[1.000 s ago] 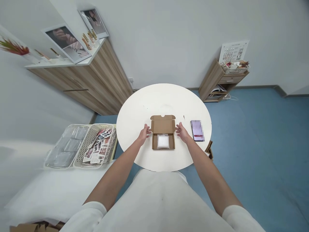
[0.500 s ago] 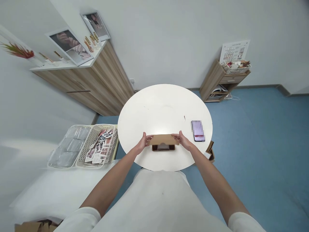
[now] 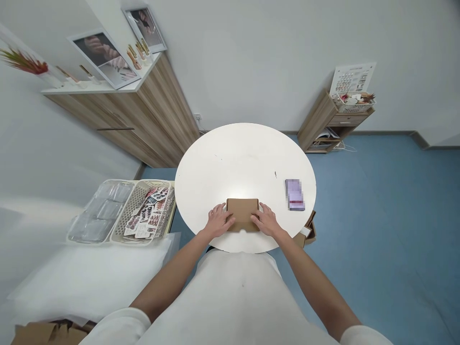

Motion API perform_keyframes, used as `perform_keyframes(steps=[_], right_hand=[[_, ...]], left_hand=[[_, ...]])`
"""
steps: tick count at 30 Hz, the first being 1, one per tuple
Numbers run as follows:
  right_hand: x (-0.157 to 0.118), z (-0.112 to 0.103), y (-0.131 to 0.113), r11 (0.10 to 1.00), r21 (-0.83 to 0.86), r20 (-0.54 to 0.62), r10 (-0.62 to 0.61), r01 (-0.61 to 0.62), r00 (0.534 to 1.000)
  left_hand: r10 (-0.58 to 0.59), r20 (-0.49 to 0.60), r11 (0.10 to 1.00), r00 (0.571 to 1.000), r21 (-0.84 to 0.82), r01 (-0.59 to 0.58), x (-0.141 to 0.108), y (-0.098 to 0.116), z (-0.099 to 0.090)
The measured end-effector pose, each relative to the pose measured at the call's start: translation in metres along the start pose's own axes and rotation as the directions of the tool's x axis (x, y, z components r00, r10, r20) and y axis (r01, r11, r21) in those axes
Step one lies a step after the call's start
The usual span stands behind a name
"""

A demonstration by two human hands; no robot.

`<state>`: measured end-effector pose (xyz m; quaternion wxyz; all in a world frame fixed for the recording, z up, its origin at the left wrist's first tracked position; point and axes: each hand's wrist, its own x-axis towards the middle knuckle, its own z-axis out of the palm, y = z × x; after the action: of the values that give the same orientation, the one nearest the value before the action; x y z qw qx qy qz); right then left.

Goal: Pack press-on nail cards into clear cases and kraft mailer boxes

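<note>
A small brown cardboard box (image 3: 243, 214) lies on the white round table (image 3: 244, 158) near its front edge, its lid folded down flat over the top. My left hand (image 3: 217, 221) grips the box's left side, thumb on the lid and fingers along the side. On the right side my right hand (image 3: 266, 220) holds it the same way, thumb on the lid's edge. What is inside the box is hidden. To the right of my right hand lies a phone (image 3: 295, 195) with a blurred purple screen.
A basket of printed cards (image 3: 118, 235) and a basket of clear plastic packs (image 3: 74, 235) stand left of the table. Open cardboard boxes (image 3: 309, 230) sit below its right edge. A wooden cabinet (image 3: 158, 105) is at back left, a small shelf (image 3: 318, 122) at back right.
The box's lid, raised and open at the front before, has come down over the box. Both hands moved from the lid's corners down and toward me onto the sides.
</note>
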<state>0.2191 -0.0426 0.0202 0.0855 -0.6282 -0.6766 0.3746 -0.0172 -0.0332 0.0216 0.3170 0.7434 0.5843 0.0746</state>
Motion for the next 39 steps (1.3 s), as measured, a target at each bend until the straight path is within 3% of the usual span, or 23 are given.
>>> perform_keyframes(steps=[5, 8, 10, 14, 19, 23, 27, 36, 39], right_hand=[[-0.016, 0.004, 0.011, 0.976, 0.217, -0.014, -0.006, 0.009, 1.000], [-0.027, 0.013, 0.014, 0.944, 0.330, -0.032, -0.016, 0.026, 0.999], [-0.031, 0.016, 0.012, 0.934, 0.355, -0.048, -0.024, 0.040, 0.999], [-0.022, 0.002, 0.004, 0.917, 0.389, -0.142, -0.033, 0.086, 0.989], [0.002, -0.023, -0.005, 0.915, 0.400, -0.165, 0.029, 0.040, 0.986], [0.011, -0.025, -0.010, 0.949, 0.316, -0.224, 0.073, 0.002, 0.972], [0.011, -0.024, -0.014, 0.945, 0.327, -0.202, 0.083, -0.013, 0.976], [0.003, -0.025, -0.011, 0.937, 0.342, -0.186, -0.001, 0.066, 0.982], [0.002, -0.026, -0.009, 0.934, 0.350, -0.184, -0.009, 0.074, 0.983]], left_hand=[[-0.133, 0.019, 0.962, 0.991, -0.238, 0.134, -0.015, -0.003, 0.004], [-0.037, 0.069, 0.898, 0.997, -0.436, 0.064, -0.025, -0.001, 0.009], [0.019, 0.031, 0.866, 0.999, -0.501, -0.001, -0.028, 0.000, 0.011], [-0.057, -0.100, 0.896, 0.993, -0.444, 0.007, -0.019, 0.000, 0.007], [-0.106, -0.095, 0.936, 0.990, -0.346, 0.067, 0.005, -0.001, -0.004], [-0.133, -0.162, 0.962, 0.978, -0.257, 0.088, 0.008, 0.002, -0.005], [-0.139, -0.227, 0.976, 0.964, -0.197, 0.094, 0.004, 0.005, -0.007], [-0.122, -0.263, 0.969, 0.957, -0.238, 0.058, -0.002, 0.009, -0.014], [-0.161, -0.247, 0.938, 0.956, -0.340, 0.071, -0.005, 0.009, -0.016]])
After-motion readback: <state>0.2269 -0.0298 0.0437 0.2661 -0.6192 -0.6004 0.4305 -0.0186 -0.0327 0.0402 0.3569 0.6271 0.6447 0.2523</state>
